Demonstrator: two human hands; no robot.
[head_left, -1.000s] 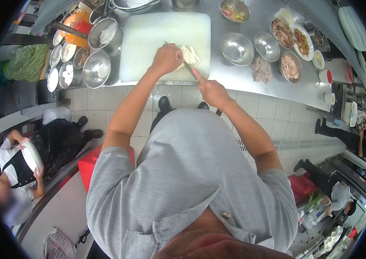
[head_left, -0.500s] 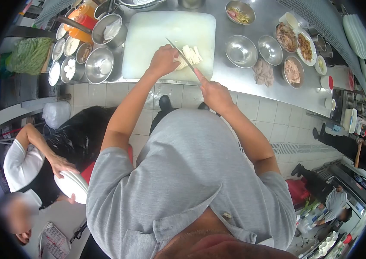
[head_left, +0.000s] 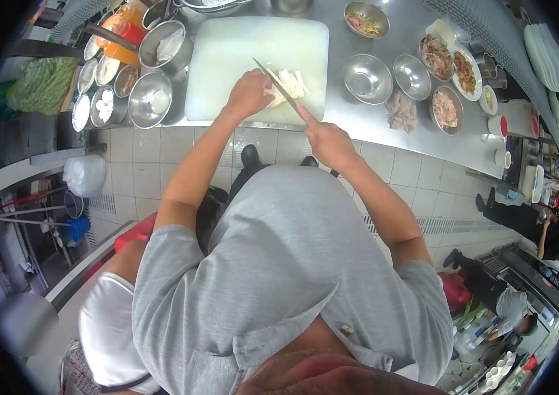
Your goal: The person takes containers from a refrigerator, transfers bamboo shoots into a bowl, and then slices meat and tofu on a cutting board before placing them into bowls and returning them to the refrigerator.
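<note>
My right hand (head_left: 333,143) is wrapped round the handle of a knife (head_left: 277,81), its blade pointing up and left across the white cutting board (head_left: 253,39). Pale cut strips of food (head_left: 294,84) lie on the board to the right of the blade. On the left side of the blade, my left hand (head_left: 251,92) presses with curled fingers on more of the same pale food. The fingertips are close to the blade and partly hide the pieces. I cannot make out what kind of food it is.
Metal bowls (head_left: 367,79) and a heap of pale sliced meat (head_left: 402,110) stand right of the board. On its left are a metal bowl (head_left: 150,100), a deep pot (head_left: 166,46) and orange bottles (head_left: 120,33). A person's white sleeve (head_left: 111,329) is close behind my left side.
The co-worker at my left, who carried a stack of white plates, has moved behind my left arm; the plates are out of sight. My hands and the knife have hardly moved.
</note>
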